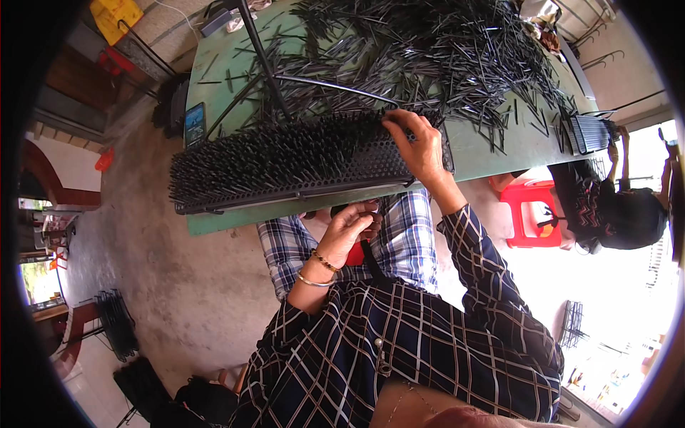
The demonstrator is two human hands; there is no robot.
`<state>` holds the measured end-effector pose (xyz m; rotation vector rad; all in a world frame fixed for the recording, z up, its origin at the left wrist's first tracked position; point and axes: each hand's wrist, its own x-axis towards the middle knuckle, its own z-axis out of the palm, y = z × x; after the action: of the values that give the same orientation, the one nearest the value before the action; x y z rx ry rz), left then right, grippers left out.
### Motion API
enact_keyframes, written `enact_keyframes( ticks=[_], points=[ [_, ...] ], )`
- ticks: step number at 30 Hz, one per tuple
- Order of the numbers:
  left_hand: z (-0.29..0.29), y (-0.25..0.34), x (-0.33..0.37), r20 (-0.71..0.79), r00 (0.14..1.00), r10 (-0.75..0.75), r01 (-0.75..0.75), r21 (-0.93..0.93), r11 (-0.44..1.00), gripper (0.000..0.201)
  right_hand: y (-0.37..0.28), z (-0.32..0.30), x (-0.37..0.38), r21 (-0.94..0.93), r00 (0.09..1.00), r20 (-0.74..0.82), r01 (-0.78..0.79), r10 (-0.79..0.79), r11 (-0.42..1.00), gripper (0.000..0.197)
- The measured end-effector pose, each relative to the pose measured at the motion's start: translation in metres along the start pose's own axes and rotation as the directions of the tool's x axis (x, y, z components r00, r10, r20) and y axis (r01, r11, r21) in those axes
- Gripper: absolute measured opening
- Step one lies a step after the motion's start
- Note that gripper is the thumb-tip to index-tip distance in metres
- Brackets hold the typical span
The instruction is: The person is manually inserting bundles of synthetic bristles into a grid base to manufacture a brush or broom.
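Note:
A long black perforated rack [371,165] lies along the near edge of the table. Thin black sticks [271,153] stand upright in most of its holes, while the holes toward its right front show bare. Over the rack's right part, my right hand [421,146] is closed in a pinch at the back rows, apparently on one thin black stick. Below the table edge, above my lap, my left hand [347,230] is closed with its fingers curled. What it holds, if anything, is hidden.
Loose black sticks [457,64] are heaped across the green table [499,167]. A black metal stand [260,60] rises behind the rack. A phone [194,125] lies at the left. At the right, another person [621,207] sits by a red stool [526,214] and a smaller rack [589,134].

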<state>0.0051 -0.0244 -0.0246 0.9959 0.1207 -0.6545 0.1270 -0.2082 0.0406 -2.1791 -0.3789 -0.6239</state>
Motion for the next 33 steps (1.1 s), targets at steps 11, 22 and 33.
enact_keyframes(
  ticks=[11, 22, 33],
  points=[
    [0.0, -0.001, 0.002, 0.0, 1.0, -0.009, 0.009, 0.008, 1.0, 0.027, 0.009, 0.006, 0.001, -0.052, 0.978, 0.07, 0.2, -0.196, 0.978, 0.028],
    [0.0, -0.003, 0.002, -0.001, 1.0, -0.012, 0.012, 0.01, 1.0, 0.026, 0.007, 0.003, -0.004, -0.111, 0.969, 0.132, 0.224, -0.209, 0.968, 0.02],
    [0.011, 0.017, 0.003, 0.03, 0.998, 0.048, -0.05, 0.092, 0.994, 0.024, 0.017, -0.009, -0.008, -0.167, 0.974, 0.048, 0.228, -0.223, 0.959, 0.018]
  ],
)
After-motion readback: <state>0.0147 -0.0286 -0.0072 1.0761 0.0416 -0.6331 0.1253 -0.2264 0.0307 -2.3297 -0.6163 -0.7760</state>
